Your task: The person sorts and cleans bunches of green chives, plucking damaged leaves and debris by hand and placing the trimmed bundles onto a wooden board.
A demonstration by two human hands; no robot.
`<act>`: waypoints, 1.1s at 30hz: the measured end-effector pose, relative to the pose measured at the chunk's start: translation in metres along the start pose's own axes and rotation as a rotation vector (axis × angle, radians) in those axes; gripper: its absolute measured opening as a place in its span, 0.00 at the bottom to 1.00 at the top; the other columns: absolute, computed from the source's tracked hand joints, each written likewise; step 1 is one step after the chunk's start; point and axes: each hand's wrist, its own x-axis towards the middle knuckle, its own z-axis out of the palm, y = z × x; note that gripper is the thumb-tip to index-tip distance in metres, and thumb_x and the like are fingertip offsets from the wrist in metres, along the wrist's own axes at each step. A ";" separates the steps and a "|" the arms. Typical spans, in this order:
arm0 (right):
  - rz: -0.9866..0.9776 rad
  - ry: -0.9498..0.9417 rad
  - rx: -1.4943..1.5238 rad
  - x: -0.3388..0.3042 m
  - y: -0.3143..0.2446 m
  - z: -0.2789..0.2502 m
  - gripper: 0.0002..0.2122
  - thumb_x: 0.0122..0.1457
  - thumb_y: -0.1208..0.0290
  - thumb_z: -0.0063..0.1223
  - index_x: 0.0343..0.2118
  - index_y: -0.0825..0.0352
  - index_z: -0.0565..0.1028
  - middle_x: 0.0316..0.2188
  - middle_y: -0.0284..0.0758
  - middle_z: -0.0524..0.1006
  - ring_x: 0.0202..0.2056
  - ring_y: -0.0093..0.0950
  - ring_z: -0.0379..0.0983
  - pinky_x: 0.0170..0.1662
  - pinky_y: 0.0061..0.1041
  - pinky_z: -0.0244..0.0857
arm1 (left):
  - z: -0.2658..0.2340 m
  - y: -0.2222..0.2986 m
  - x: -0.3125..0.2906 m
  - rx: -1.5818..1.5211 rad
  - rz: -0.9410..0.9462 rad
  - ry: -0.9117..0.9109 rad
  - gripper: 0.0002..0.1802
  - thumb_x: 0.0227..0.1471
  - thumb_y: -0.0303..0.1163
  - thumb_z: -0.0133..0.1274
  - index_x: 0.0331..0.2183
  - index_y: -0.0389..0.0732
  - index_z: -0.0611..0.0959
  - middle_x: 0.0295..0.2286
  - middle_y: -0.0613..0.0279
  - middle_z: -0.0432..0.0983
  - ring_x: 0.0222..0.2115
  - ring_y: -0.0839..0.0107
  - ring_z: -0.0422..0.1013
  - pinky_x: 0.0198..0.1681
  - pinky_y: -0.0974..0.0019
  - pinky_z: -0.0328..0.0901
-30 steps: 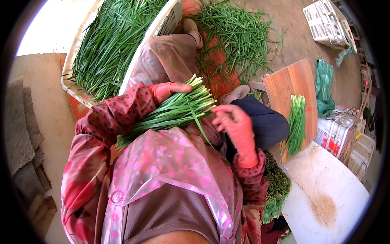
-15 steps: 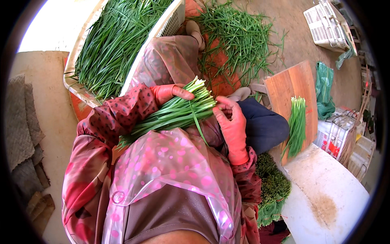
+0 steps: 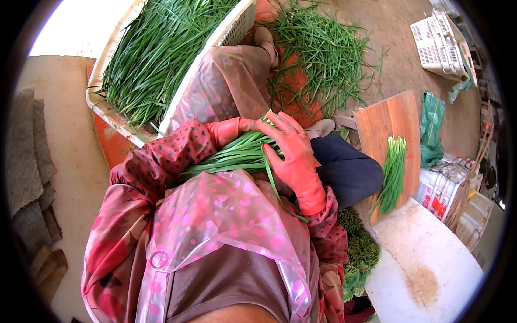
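A bundle of long green garlic chives lies across my lap. My left hand, in an orange-red glove with bare fingertips, is closed around it from the far side. My right hand, gloved alike, lies over the bundle's cut ends with its fingers stretched out and thumb apart, touching them. Its palm and fingers hide most of the pale stem ends. One loose chive leaf hangs from the bundle past my right thumb toward the wrist.
A pale plastic crate heaped with chives stands at the far left. Loose chives lie on the floor. At right, a wooden board carries a neat chive bundle, beside a white board. More bundles stand near my right elbow.
My right hand has moved left and up from beside the bundle onto its cut ends, which showed before. My left hand keeps its hold. The view has shifted slightly.
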 end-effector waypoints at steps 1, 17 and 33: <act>-0.003 -0.004 0.003 0.002 0.003 0.002 0.18 0.48 0.74 0.60 0.45 0.61 0.76 0.51 0.42 0.72 0.52 0.41 0.68 0.56 0.37 0.61 | 0.000 -0.001 0.001 -0.075 0.045 -0.028 0.20 0.57 0.42 0.51 0.47 0.40 0.78 0.40 0.57 0.79 0.37 0.69 0.76 0.43 0.63 0.72; 0.431 0.196 0.937 -0.004 0.024 0.037 0.06 0.61 0.75 0.51 0.36 0.72 0.72 0.50 0.41 0.72 0.46 0.26 0.71 0.50 0.25 0.66 | 0.020 0.006 -0.012 0.430 0.044 0.033 0.24 0.49 0.36 0.60 0.46 0.35 0.77 0.38 0.59 0.79 0.34 0.72 0.76 0.42 0.67 0.70; 0.571 0.192 1.080 -0.053 0.031 0.026 0.36 0.63 0.42 0.38 0.64 0.68 0.53 0.61 0.44 0.60 0.60 0.34 0.57 0.62 0.33 0.51 | 0.015 0.011 -0.017 0.373 0.180 0.107 0.25 0.47 0.35 0.59 0.46 0.31 0.78 0.35 0.57 0.80 0.32 0.71 0.76 0.38 0.68 0.71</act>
